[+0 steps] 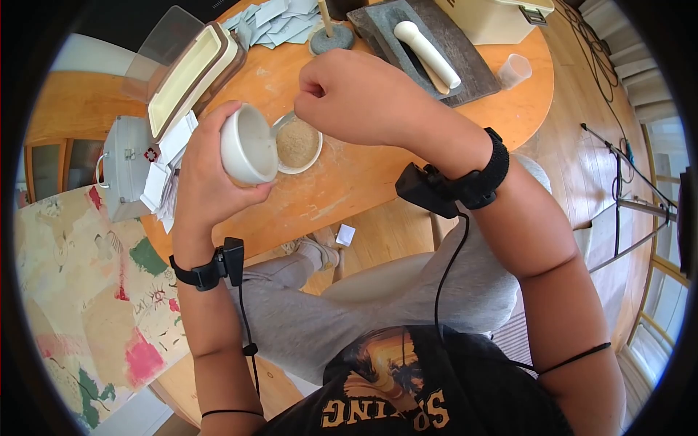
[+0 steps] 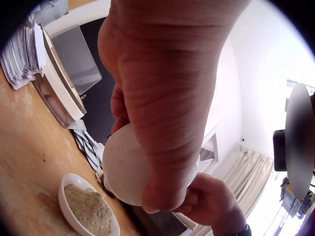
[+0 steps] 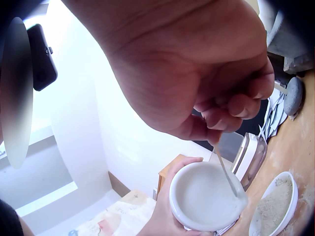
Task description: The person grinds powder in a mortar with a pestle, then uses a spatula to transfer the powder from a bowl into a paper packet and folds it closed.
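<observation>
My left hand (image 1: 207, 171) grips a white bowl (image 1: 249, 144) around its side, the bowl tilted with its opening toward the right. Its inside (image 3: 204, 194) looks pale and smooth in the right wrist view. My right hand (image 1: 356, 98) is raised just right of the bowl, fingers curled. Between its thumb and fingers it pinches a thin stick-like tool (image 3: 225, 169), whose far end lies at the bowl's lip. Below the held bowl, a white dish (image 2: 64, 199) of beige, grainy powder (image 1: 297, 144) stands on the wooden table.
Around the table (image 1: 320, 192) are a cream box (image 1: 189, 80), folded papers (image 1: 280, 18), a round grey stone base with an upright stick (image 1: 331, 40), a white pestle (image 1: 429, 55) on a dark tray (image 1: 480, 76), a clear cup (image 1: 515, 70) and a silver case (image 1: 123, 171).
</observation>
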Action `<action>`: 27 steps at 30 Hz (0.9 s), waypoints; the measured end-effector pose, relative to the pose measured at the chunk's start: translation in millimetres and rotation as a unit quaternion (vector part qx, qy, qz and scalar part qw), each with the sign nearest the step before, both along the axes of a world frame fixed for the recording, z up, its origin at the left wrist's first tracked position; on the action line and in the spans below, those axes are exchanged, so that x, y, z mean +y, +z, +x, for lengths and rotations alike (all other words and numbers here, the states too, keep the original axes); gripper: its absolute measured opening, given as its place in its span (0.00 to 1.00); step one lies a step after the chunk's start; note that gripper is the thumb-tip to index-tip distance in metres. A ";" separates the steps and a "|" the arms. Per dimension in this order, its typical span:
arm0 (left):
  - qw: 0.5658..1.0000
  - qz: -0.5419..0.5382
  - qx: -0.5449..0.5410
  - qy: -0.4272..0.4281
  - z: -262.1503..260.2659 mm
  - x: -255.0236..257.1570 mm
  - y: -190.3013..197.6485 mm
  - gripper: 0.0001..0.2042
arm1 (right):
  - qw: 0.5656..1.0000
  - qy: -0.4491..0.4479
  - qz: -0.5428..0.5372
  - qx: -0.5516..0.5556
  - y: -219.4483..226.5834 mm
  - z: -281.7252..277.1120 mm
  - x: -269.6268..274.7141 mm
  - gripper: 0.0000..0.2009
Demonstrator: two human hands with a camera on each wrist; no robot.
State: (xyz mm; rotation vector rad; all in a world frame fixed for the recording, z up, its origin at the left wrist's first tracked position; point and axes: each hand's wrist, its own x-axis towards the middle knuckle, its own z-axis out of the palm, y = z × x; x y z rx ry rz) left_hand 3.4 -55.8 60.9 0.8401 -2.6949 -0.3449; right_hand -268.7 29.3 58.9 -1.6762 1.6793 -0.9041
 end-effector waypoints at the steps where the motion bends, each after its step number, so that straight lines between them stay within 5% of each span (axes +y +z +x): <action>1: 1.000 0.001 0.004 0.003 0.3 0.4 -0.4 0.53 | 1.000 0.006 0.003 0.003 0.2 0.1 1.1 0.15; 9: 1.000 0.004 0.004 0.003 -0.6 2.0 -1.7 0.53 | 0.997 0.043 -0.011 -0.064 -7.6 0.9 3.5 0.16; 11: 1.000 0.008 0.004 0.003 -1.4 1.8 -2.3 0.53 | 0.996 0.026 -0.081 0.019 -22.0 1.7 1.3 0.16; 15: 1.000 0.004 0.009 -0.002 -0.2 -0.1 -6.1 0.53 | 0.999 0.025 -0.006 -0.043 -8.8 -1.8 5.6 0.15; 18: 1.000 0.005 0.011 -0.002 1.4 -3.1 -9.9 0.53 | 0.997 0.030 -0.056 0.041 -16.1 -3.6 4.4 0.14; 24: 1.000 0.010 0.019 -0.002 4.9 -6.0 -13.7 0.51 | 0.996 0.043 -0.057 -0.046 -21.4 -0.6 1.7 0.13; 27: 0.999 0.007 0.035 -0.013 6.0 -6.6 -15.0 0.50 | 0.997 0.025 -0.050 0.051 -27.3 -1.3 0.3 0.12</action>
